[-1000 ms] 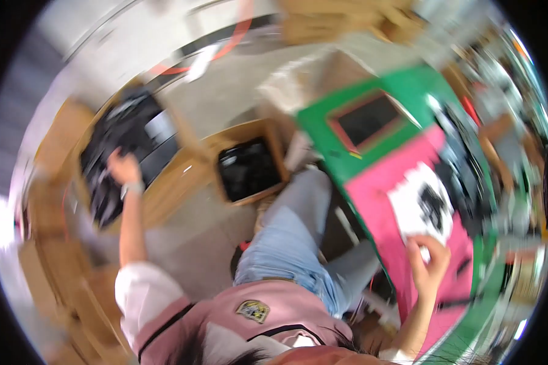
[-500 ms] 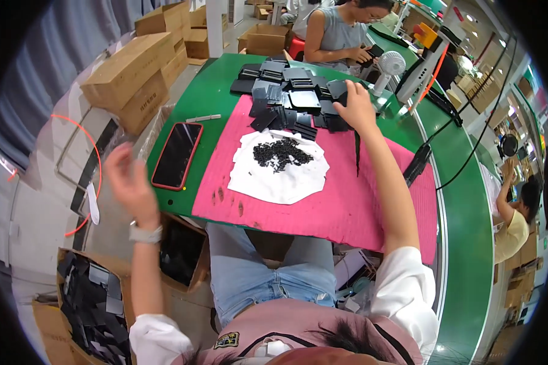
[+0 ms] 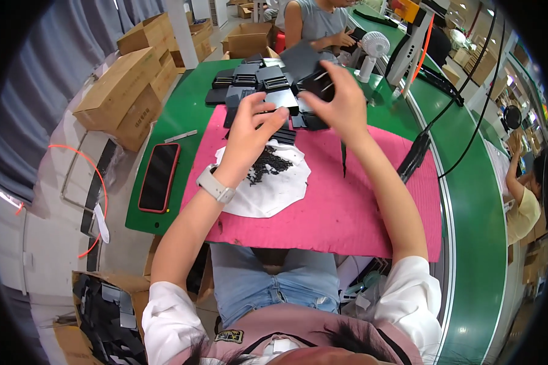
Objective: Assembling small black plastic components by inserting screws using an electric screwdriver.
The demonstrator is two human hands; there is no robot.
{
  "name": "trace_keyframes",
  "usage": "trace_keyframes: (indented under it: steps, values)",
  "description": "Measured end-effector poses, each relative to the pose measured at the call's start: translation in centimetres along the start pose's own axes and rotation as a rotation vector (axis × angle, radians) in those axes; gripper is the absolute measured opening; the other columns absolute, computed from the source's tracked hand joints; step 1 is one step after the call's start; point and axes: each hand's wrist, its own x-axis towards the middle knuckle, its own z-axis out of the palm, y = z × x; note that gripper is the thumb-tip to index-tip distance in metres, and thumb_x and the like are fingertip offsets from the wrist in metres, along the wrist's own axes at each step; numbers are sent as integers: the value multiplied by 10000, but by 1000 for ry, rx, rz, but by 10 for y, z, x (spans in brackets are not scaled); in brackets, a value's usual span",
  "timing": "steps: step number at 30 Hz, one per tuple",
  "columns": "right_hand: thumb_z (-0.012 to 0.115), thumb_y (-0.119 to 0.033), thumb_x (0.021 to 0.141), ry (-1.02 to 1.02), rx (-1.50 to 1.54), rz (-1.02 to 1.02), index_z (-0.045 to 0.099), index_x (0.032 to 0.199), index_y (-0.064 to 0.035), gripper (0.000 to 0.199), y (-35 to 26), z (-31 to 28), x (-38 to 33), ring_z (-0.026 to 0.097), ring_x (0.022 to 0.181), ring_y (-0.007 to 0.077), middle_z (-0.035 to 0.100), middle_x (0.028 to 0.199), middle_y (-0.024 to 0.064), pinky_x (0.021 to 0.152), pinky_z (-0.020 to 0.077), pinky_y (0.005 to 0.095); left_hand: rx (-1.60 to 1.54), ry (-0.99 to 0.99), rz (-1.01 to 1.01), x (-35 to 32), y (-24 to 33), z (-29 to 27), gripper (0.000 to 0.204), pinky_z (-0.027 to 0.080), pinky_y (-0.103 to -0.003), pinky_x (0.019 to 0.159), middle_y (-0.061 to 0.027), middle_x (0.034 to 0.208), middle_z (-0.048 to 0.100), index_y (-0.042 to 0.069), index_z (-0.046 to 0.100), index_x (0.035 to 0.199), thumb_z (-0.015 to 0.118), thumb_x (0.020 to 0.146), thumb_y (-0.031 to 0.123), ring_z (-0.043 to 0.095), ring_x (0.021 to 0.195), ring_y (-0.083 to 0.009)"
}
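Note:
In my right hand [image 3: 345, 103] is a black flat plastic case [image 3: 303, 63], gripped between thumb and fingers and raised above the far part of the table. My left hand [image 3: 252, 131] is apart from it, fingers spread and bent, over the near side of the piled parts; I see nothing in it. Black plastic cases and plates [image 3: 245, 78] lie heaped at the far end of the pink mat [image 3: 359, 201]. Below my left hand, many tiny black pieces [image 3: 273, 163] rest on a white cloth [image 3: 268, 205], partly hidden by that hand and wrist.
A phone in a red case [image 3: 159, 177] and a small grey strip [image 3: 181, 136] lie at the left of the green table. To the right are a black-wrapped tool on a cable [image 3: 414, 159] and a small white fan [image 3: 374, 45]. An open carton of black parts [image 3: 106, 313] stands lower left. A co-worker [image 3: 319, 27] sits beyond.
My left hand has swung in from the far left to above the mat. My right hand has lifted the black case off the pile and come slightly left. The view has shifted a little.

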Motion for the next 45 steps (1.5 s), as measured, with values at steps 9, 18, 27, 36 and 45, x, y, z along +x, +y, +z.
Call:
trace_keyframes:
  steps: [9, 18, 27, 36, 45]
  values:
    - [778, -199, 699, -675, 543, 365, 488, 1313, -119, 684, -27, -32, -12, 622, 858, 148, 637, 1060, 93, 733, 507, 319, -245, -88, -8, -3, -14, -2, 395, 470, -240, 765, -42, 1107, 567, 35, 461, 1247, 583, 896, 169, 553, 961, -100]
    - [601, 14, 696, -761, -239, -242, 613, 1076, -79, 392, 23, 2, -41, 563, 975, 233, 598, 896, 74, 716, 504, 362, -337, -164, -215, -5, -13, -12, 361, 449, -198, 673, -14, 1008, 591, 32, 506, 1209, 603, 893, 177, 553, 845, -62]
    - [722, -118, 707, -536, -138, -13, 731, 852, -96, 147, 25, -23, -38, 578, 791, 247, 567, 777, 79, 684, 499, 359, -382, -22, -301, -3, -16, -7, 302, 465, -229, 720, -20, 1022, 601, 25, 522, 1156, 595, 909, 183, 572, 861, -80]
    - [689, 67, 619, -377, 696, 19, 721, 880, -66, 295, -17, -53, -13, 587, 698, 139, 625, 823, 51, 577, 441, 238, -466, -187, -415, -5, -21, -10, 272, 443, -207, 667, 23, 860, 594, 39, 563, 1098, 591, 917, 241, 545, 761, -38]
    - [707, -16, 634, -550, 450, -251, 686, 941, -59, 311, -26, -45, -17, 608, 869, 268, 649, 970, 77, 739, 507, 361, -501, -165, -396, -9, -16, -6, 294, 448, -204, 679, 13, 898, 598, 33, 561, 1106, 597, 917, 256, 550, 774, -43]
